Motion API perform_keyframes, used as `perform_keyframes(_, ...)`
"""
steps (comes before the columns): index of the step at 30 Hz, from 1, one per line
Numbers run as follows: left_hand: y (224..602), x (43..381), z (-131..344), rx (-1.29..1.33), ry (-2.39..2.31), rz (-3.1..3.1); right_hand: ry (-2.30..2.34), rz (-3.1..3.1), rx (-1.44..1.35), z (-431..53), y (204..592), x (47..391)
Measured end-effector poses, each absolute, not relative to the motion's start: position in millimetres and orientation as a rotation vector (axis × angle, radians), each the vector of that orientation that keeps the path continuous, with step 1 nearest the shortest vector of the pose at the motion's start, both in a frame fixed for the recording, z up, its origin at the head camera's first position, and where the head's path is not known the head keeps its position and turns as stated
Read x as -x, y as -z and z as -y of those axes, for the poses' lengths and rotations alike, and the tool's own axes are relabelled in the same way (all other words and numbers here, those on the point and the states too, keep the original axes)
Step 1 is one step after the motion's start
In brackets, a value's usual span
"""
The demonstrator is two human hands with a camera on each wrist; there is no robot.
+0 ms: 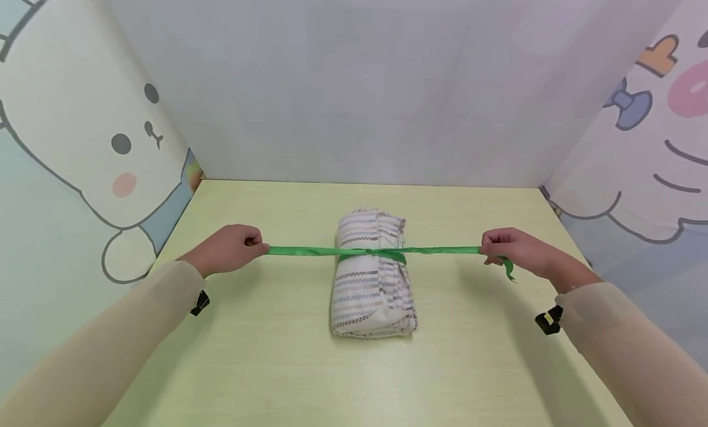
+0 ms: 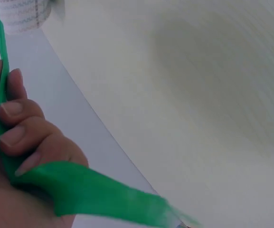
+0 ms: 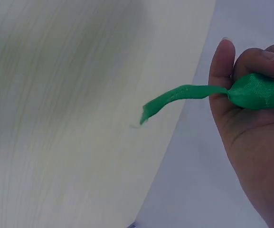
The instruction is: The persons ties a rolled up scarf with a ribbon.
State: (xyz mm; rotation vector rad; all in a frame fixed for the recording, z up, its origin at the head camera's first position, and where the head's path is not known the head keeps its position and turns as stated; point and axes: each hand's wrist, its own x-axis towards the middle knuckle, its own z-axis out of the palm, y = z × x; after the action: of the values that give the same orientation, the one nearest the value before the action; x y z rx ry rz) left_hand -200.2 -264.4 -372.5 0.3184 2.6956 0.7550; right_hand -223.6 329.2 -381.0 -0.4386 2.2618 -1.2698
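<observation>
A folded cloth bundle (image 1: 359,298), white with striped bands, lies at the middle of the table. Round its upper half runs a green ribbon (image 1: 310,251), with a small knot on top of the bundle. My left hand (image 1: 229,249) grips one ribbon end out to the left, and its loose tail trails past the curled fingers in the left wrist view. On the other side my right hand (image 1: 514,252) pinches the opposite end, a short frayed tail (image 3: 170,97) hanging free. Between the hands the ribbon stretches straight and taut across the bundle.
The pale wooden table (image 1: 276,378) ends at a plain grey wall panel (image 1: 354,95) behind. Side panels with cartoon drawings (image 1: 121,138) stand at left and right. A small black device (image 1: 549,320) sits at each wrist.
</observation>
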Motion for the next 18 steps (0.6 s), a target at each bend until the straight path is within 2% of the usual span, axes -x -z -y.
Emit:
perform_keyframes(7,378,201,274,-0.318,-0.741,-2.710,1.248,-2.390,0.344,-340,382,222)
perform_keyframes(18,387,198,277,-0.252,-0.728,-2.754,1.255,-2.502,0.387,-349,391,219)
